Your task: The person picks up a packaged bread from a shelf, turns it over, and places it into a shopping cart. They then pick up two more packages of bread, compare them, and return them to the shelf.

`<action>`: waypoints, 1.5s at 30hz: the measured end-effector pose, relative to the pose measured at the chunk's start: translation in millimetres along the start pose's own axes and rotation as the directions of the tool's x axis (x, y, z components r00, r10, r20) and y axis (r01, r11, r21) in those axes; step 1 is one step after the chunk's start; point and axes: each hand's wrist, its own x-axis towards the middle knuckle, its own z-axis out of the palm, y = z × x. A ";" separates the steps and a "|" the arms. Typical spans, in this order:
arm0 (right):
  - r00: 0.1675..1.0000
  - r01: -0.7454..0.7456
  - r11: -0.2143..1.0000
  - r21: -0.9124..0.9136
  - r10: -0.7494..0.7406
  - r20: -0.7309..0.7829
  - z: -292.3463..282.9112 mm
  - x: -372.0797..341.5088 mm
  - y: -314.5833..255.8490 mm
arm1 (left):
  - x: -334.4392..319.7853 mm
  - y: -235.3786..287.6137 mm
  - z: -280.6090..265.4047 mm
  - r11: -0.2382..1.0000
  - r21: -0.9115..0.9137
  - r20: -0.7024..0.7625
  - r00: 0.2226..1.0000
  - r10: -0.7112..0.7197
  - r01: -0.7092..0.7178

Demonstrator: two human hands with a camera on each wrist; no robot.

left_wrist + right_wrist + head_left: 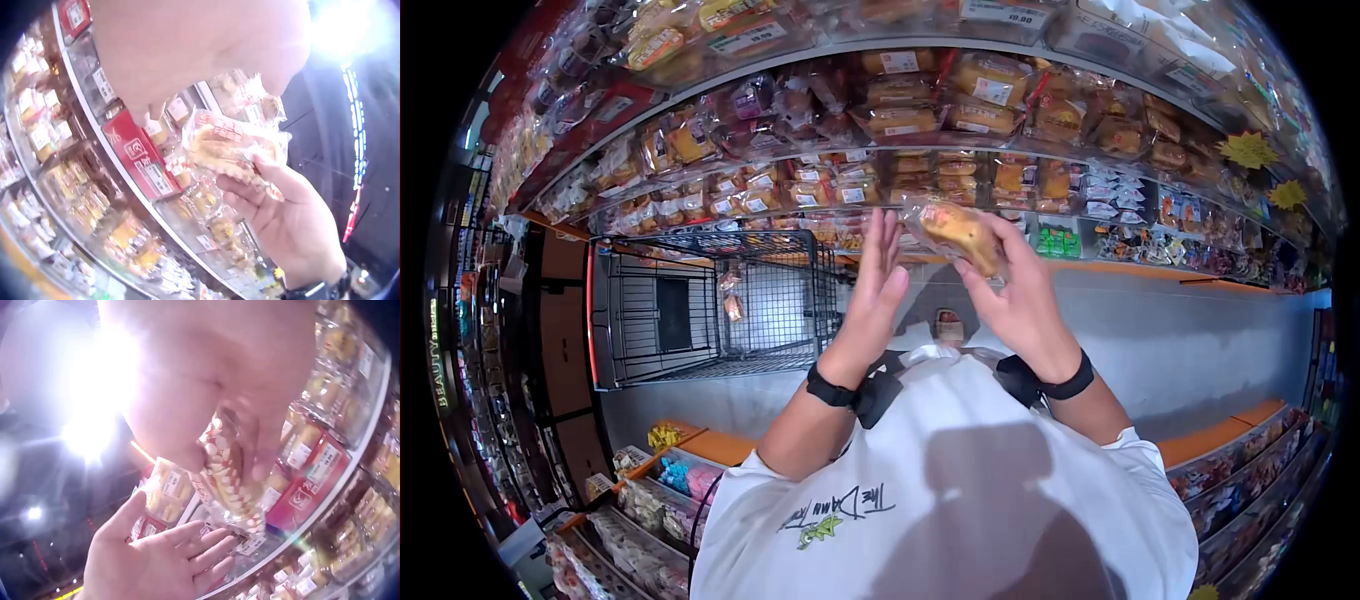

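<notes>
My right hand point(1020, 300) grips a clear-wrapped bread point(956, 232) between thumb and fingers, held up in front of the shelves. Red print shows on its wrapper in the left wrist view, where the thumb presses on the near face of the bread point(228, 147). Just left of the package is my left hand point(873, 310), fingers straight and holding nothing. Its open palm faces the package in the right wrist view, with the left hand point(156, 556) below the bread point(228, 472).
Shelves of packaged breads point(900, 95) with price labels run across the front. A black wire shopping cart point(770, 300) stands at left with a few packages point(732, 306) inside. Grey floor point(1160, 330) stretches to the right. Snack bins point(650, 510) lie behind me at lower left.
</notes>
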 end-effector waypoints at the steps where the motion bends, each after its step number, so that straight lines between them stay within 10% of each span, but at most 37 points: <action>1: 0.997 0.077 0.993 -0.093 -0.074 0.030 8.9 -1.6 -9.5 | -3.9 3.6 -0.8 0.997 -0.070 0.028 0.999 0.024 -0.022; 8: 0.880 0.302 0.937 -0.176 -0.203 0.429 71.3 -13.2 -66.6 | -33.0 28.8 -49.4 0.879 -0.470 -0.128 0.978 -0.165 0.087; 11: 0.923 0.378 0.848 -0.371 -0.313 0.226 87.9 -11.1 -73.8 | -58.0 34.5 -90.3 0.680 -0.711 0.049 0.977 -0.206 0.179; 14: 0.990 0.052 0.996 -0.077 -0.041 0.136 120.2 -19.4 -59.3 | -79.6 41.3 -123.0 0.491 -0.832 0.219 0.966 -0.135 0.257; 19: 0.866 -0.352 0.902 0.249 0.213 0.452 153.8 -32.8 -72.4 | -94.3 48.2 -160.6 0.213 -0.896 0.359 0.918 -0.166 0.389; 24: 0.894 -0.335 0.900 0.278 0.210 0.396 197.6 -45.1 -73.2 | -105.4 45.4 -189.4 0.316 -0.860 0.336 0.910 -0.244 0.402; 27: 0.868 -0.482 0.712 0.511 0.311 0.387 212.1 -50.9 -90.0 | -104.0 48.1 -201.4 0.656 -0.622 0.145 0.886 -0.439 0.427; 33: 0.867 -0.498 0.589 0.636 0.359 0.346 204.1 -46.3 -96.5 | -102.0 70.7 -209.2 0.654 -0.633 0.133 0.890 -0.437 0.415; 38: 0.847 -0.531 0.641 0.554 0.380 0.372 182.7 -42.2 -86.1 | -90.7 73.9 -181.1 0.948 -0.185 -0.064 0.960 -0.273 0.258; 42: 0.948 -0.256 0.945 0.202 0.205 0.242 157.7 -34.9 -67.3 | -79.5 66.4 -151.6 0.966 0.060 -0.152 0.958 -0.242 0.253; 45: 0.937 -0.295 0.919 0.261 0.225 0.269 132.4 -27.0 -56.9 | -67.9 52.5 -136.0 0.976 0.026 -0.074 0.974 -0.214 0.217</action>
